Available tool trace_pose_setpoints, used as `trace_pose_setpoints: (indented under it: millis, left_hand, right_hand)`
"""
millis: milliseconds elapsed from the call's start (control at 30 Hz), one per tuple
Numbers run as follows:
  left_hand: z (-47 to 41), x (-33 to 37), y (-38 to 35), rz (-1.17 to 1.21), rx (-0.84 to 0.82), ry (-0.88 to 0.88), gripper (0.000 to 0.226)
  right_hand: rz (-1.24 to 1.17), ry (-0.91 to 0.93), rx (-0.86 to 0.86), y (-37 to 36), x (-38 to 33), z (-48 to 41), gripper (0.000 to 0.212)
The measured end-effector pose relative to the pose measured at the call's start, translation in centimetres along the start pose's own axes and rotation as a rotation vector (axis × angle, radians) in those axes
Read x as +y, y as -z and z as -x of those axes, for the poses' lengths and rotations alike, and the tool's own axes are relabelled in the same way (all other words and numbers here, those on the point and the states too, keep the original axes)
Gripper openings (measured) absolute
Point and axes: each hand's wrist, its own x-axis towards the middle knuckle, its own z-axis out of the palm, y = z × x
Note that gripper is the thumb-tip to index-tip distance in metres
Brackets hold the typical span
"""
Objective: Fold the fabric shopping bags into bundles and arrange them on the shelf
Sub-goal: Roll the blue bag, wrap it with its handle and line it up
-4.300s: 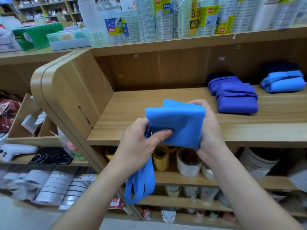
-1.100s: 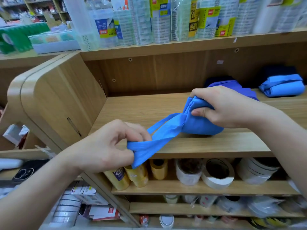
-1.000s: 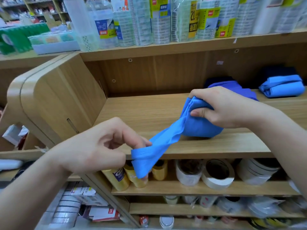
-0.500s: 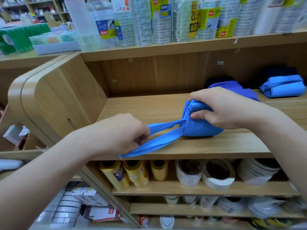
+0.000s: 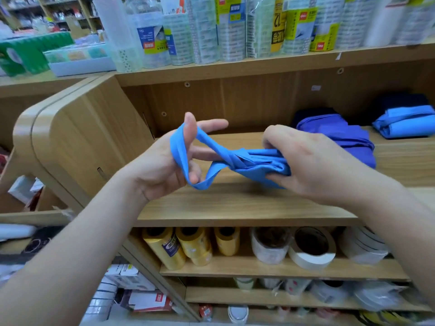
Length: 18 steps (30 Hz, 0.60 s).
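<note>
A folded light-blue fabric bag (image 5: 261,164) hangs just above the wooden shelf (image 5: 235,203), and my right hand (image 5: 303,161) grips its bundled body from the right. Its handle strap (image 5: 181,151) loops around the spread fingers and thumb of my left hand (image 5: 164,165), stretched to the left of the bundle. A darker blue bundle (image 5: 341,137) lies on the shelf behind my right hand. Another light-blue bundle (image 5: 404,121) lies at the far right of the shelf.
The shelf's curved wooden end panel (image 5: 77,137) stands at the left. Packs of tape rolls (image 5: 235,27) line the shelf above. Yellow and white tape rolls (image 5: 235,245) fill the shelf below. More stock sits on side shelves at the left.
My left hand has risen from the shelf's front edge and opened inside the handle strap, stretching it into a loop. My right hand still grips the bundle, now lifted slightly.
</note>
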Motion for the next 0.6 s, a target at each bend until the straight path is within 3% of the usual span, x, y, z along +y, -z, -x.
trace_pose_setpoints:
  millis: [100, 200, 267, 400, 533, 600]
  left_hand:
    - [-0.3, -0.2, -1.5, 0.081, 0.078, 0.000, 0.092]
    - [0.0, 0.2, -3.8, 0.048, 0.168, -0.001, 0.074]
    - [-0.1, 0.4, -4.9, 0.034, 0.204, -0.023, 0.067]
    - [-0.3, -0.1, -5.0, 0.130, 0.200, 0.002, 0.068]
    - [0.4, 0.2, -3.5, 0.138, 0.246, -0.094, 0.045]
    - [1.0, 1.0, -2.2, 0.193, 0.331, -0.164, 0.047]
  right_hand:
    - [0.164, -0.002, 0.078, -1.7, -0.7, 0.5, 0.063]
    - [0.268, -0.135, 0.110, -3.7, -1.8, 0.8, 0.081]
    - [0.248, -0.226, 0.173, -4.4, -2.2, 0.6, 0.073]
    - [0.104, -0.219, 0.257, -4.1, -1.9, 0.5, 0.038]
    - [0.013, -0.225, 0.241, -3.2, -0.6, -0.2, 0.031]
    - [-0.023, -0.256, 0.156, -2.2, 0.2, -0.9, 0.028]
